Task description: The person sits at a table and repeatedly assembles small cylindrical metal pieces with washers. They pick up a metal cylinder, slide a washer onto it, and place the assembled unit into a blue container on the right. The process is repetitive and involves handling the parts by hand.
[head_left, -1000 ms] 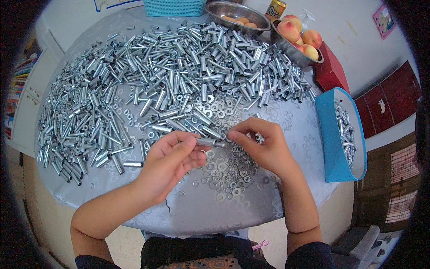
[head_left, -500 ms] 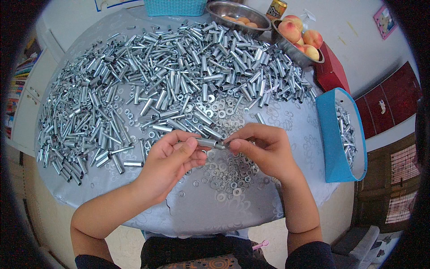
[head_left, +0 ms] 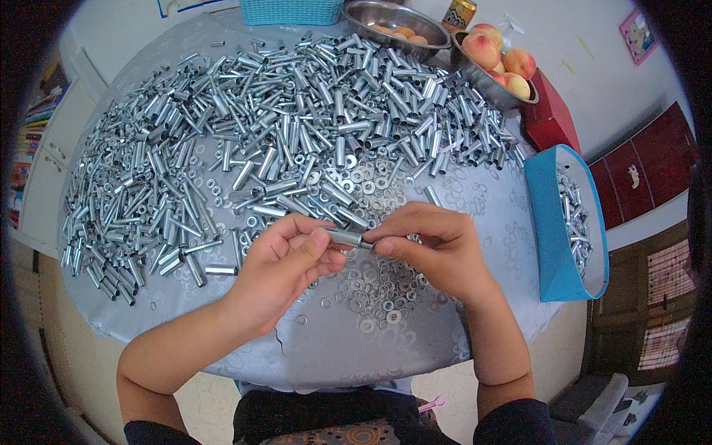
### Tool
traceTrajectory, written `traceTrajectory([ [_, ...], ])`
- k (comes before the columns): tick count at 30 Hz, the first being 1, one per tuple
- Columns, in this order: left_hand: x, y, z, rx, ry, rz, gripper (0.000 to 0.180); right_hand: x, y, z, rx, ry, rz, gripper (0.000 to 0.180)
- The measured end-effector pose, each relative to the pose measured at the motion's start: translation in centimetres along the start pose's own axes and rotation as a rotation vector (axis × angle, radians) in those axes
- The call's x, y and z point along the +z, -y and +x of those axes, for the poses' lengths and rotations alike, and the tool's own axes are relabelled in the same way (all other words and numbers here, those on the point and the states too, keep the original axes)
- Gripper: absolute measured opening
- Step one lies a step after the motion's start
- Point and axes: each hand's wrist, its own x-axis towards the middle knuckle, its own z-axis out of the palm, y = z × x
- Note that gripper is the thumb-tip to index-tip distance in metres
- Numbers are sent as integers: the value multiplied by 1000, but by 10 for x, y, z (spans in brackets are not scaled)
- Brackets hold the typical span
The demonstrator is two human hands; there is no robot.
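My left hand point(head_left: 285, 259) pinches a shiny metal sleeve anchor point(head_left: 343, 237) between thumb and fingers, holding it nearly level above the table. At the anchor's right end, the thumb and forefinger of my right hand point(head_left: 430, 241) are closed on its narrow tip. Those fingertips partly hide the tip, so any small nut or washer there cannot be made out. Loose flat washers point(head_left: 371, 289) lie spread under and between both hands. Just beyond them begins a wide heap of metal sleeves and bolts point(head_left: 297, 111).
To the right stands a blue fabric bin point(head_left: 550, 237) holding metal parts. Along the far edge are a light-blue basket point(head_left: 291, 11), a steel bowl of eggs point(head_left: 397, 43), a bowl of peaches point(head_left: 482, 81), a can point(head_left: 458, 15) and a red box point(head_left: 550, 119).
My right fingertips have shifted slightly at the anchor's right end, where a wider piece showed before and a thin tip shows now. The left hand keeps its grip almost unmoved.
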Motion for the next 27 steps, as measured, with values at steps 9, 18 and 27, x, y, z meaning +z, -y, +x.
traceTrajectory([
  [9, 0, -3, 1, -22, 25, -46, 15, 8, -4, -2, -60, -181, -96, 14],
  [18, 2, -4, 2, -60, 24, -19, 17, 10, -2, -2, -177, -165, -149, 15],
  [27, 2, -6, -4, -82, 192, 341, 29, 15, 15, -5, -302, -88, -172, 19],
])
